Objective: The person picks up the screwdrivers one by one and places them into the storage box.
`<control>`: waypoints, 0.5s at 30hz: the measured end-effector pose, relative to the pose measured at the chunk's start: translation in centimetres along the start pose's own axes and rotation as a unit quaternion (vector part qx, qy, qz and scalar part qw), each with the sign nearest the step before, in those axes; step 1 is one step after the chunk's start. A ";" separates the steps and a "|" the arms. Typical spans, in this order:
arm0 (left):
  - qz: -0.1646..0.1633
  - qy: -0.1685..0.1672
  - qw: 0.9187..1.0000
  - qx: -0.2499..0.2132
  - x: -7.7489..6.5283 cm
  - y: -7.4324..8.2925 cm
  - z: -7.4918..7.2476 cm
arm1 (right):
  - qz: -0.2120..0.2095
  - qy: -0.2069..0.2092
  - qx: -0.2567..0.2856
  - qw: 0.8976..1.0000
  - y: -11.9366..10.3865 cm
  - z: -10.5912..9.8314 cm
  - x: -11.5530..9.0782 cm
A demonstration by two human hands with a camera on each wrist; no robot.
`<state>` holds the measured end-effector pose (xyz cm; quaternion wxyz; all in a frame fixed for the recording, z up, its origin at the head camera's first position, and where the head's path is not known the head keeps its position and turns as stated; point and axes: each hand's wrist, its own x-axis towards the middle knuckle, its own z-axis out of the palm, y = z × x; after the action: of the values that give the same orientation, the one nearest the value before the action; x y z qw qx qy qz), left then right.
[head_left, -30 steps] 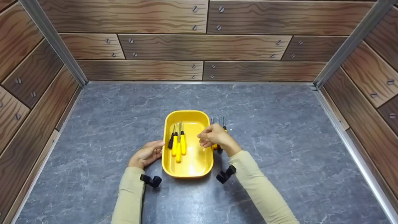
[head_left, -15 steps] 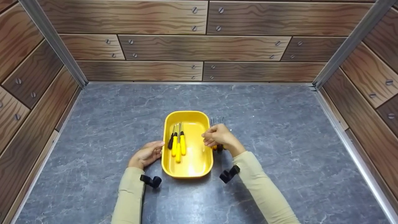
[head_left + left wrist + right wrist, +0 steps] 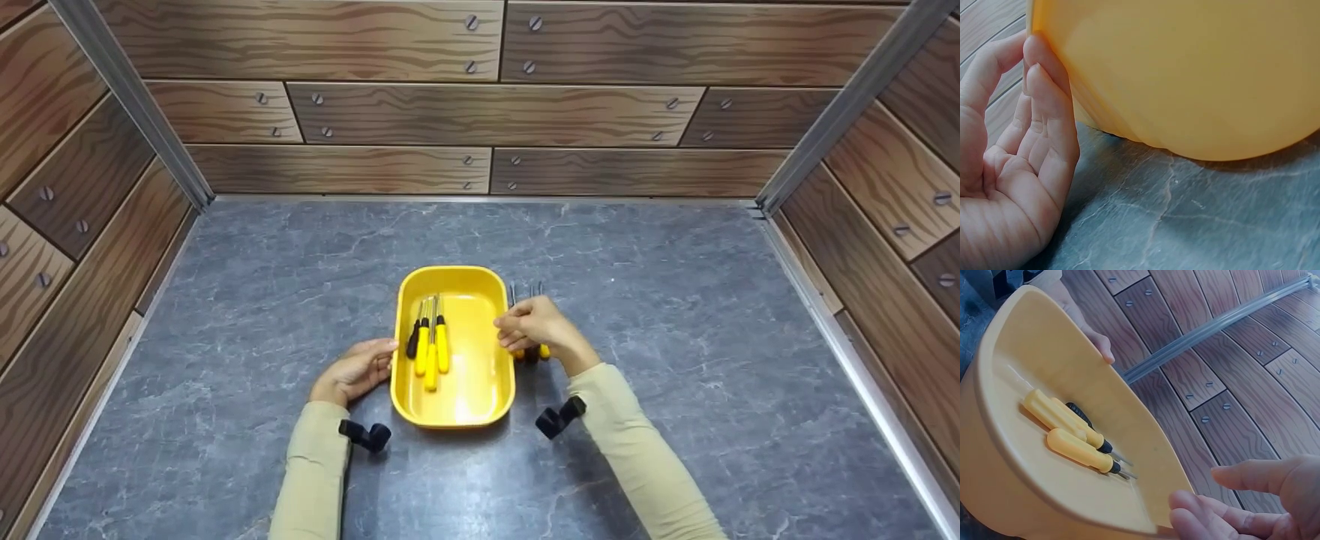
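A yellow tray (image 3: 480, 390) stands at the middle of the table. Several small screwdrivers lie along its left side inside: yellow-handled screwdrivers (image 3: 442, 349) and a black-handled screwdriver (image 3: 412, 341). My left hand (image 3: 358, 371) holds the tray's left rim, its thumb at the edge and fingers against the outer wall in the left wrist view. Just past the right rim hovers my right hand (image 3: 540, 330), with nothing in it; in the right wrist view the thumb (image 3: 1247, 475) is apart from the loosely bent fingers. Beneath that hand lie more screwdrivers (image 3: 544, 351), mostly hidden.
The grey marbled table (image 3: 675, 300) spreads around the tray. Wood-patterned walls (image 3: 487, 112) with metal corner strips enclose it at the back and both sides. A black camera mount (image 3: 365, 436) sits on the left wrist, another mount (image 3: 561, 417) on the right.
My right hand has drawn back to the right, from above the tray's inside to its right rim, showing more of the screwdriver handles beneath. The left hand and the tray stay put.
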<state>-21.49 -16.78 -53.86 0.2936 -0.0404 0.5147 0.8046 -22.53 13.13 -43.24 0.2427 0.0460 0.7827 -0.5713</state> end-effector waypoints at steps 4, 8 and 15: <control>0.000 0.004 1.000 -0.002 0.0 0.1 0.1 | 0.000 0.002 0.007 1.000 0.0 -0.3 -0.1; 0.002 0.003 1.000 -0.006 0.0 0.1 0.1 | -0.003 0.001 0.009 1.000 0.2 -0.6 -0.1; 0.003 0.004 1.000 -0.007 -0.1 0.0 0.1 | 0.000 0.004 -0.003 1.000 0.7 -1.1 -0.2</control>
<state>-21.38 -16.70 -53.73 0.2889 -0.0446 0.5100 0.8090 -22.50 14.45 -43.49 0.2391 0.0474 0.7855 -0.5689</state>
